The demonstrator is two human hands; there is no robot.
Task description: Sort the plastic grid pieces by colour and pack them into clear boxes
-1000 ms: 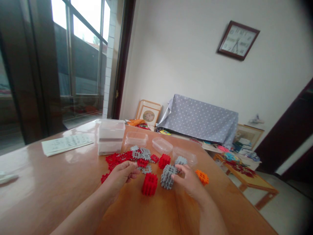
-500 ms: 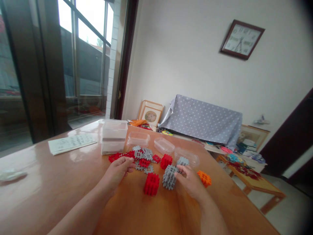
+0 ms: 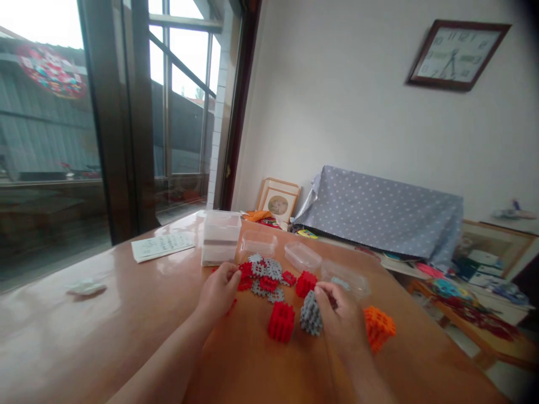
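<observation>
The grey cube (image 3: 311, 313) is sitting on the surface (image 3: 126, 314) near the front edge, just right of a red cube (image 3: 282, 321), and the right hand (image 3: 343, 317) is closing its fingers over the cube's top and right side, gripping it. A second ago that hand was only touching the cube's side with looser fingers; now it is bearing down from above, so the cube seems to be getting pressed together or steadied. The left hand (image 3: 219, 289) is curling loosely at the edge of the loose pile (image 3: 265, 275) of red and grey pieces, having shifted a little further into it; whether it is pinching a piece I cannot tell. An orange cube (image 3: 379, 326) is lying just beside the right wrist. Behind the pile, three shallow clear tubs (image 3: 302, 255) are standing open; the rightmost seems to be holding a grey piece, the others look bare. A stack of boxes (image 3: 219, 237) is standing to their left.
</observation>
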